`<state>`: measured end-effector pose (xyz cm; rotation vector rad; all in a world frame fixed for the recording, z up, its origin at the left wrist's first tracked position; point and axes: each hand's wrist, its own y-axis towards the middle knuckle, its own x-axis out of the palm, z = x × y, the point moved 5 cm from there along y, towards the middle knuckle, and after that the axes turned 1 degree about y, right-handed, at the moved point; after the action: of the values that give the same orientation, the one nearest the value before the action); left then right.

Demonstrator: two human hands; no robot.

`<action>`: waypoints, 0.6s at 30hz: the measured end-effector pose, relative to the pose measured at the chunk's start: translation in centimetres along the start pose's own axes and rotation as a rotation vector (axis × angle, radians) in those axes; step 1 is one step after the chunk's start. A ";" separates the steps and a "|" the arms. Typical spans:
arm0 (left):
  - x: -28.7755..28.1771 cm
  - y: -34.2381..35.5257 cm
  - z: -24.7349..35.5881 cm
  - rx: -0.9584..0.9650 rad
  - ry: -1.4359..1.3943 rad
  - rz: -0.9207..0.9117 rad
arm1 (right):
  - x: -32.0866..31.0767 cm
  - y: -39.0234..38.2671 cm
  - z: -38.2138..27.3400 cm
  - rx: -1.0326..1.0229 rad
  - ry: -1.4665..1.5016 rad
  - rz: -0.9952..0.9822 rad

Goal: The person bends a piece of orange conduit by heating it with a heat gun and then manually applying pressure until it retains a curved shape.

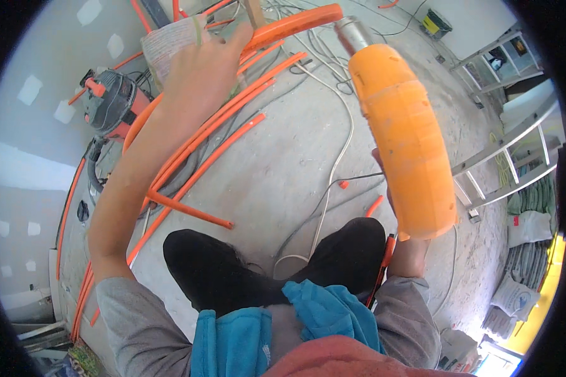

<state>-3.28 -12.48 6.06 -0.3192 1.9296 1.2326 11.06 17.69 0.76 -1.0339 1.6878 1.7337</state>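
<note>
My left hand (209,61) is wrapped round an orange plastic conduit pipe (299,22), whose free end reaches to the upper middle. My right hand (388,188) grips an orange heat gun (402,125) and is mostly hidden behind its body. The gun's metal nozzle (353,33) is at the pipe's free end; whether the two touch I cannot tell. A bag with print on it (173,45) lies just beyond my left wrist. Several more orange pipes (223,135) run across the floor beneath my left forearm.
A black and red shop vacuum (110,103) stands at the left by the wall. Cables (339,135) snake over the concrete floor (277,169). On the right are an aluminium ladder (509,160) and stacked sacks (525,229). Short orange offcuts (374,206) lie near my right knee.
</note>
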 end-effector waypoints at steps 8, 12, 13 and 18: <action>0.9 1.2 1.2 -0.135 -0.112 -0.183 | 0.1 -0.2 0.3 -0.053 -0.058 -0.029; 0.0 0.8 -0.8 -0.163 -0.150 -0.181 | 1.8 1.9 1.5 0.025 0.288 -0.020; 1.0 1.7 -0.6 -0.192 -0.191 -0.223 | 0.9 1.3 2.6 0.095 0.315 -0.025; 1.9 2.2 -2.4 0.100 -0.260 0.046 | 0.7 -0.6 5.8 0.265 0.561 -0.015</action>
<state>-6.98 -13.03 6.50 -0.0591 1.7741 1.1421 10.17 23.35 -0.53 -1.4863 2.1618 1.2232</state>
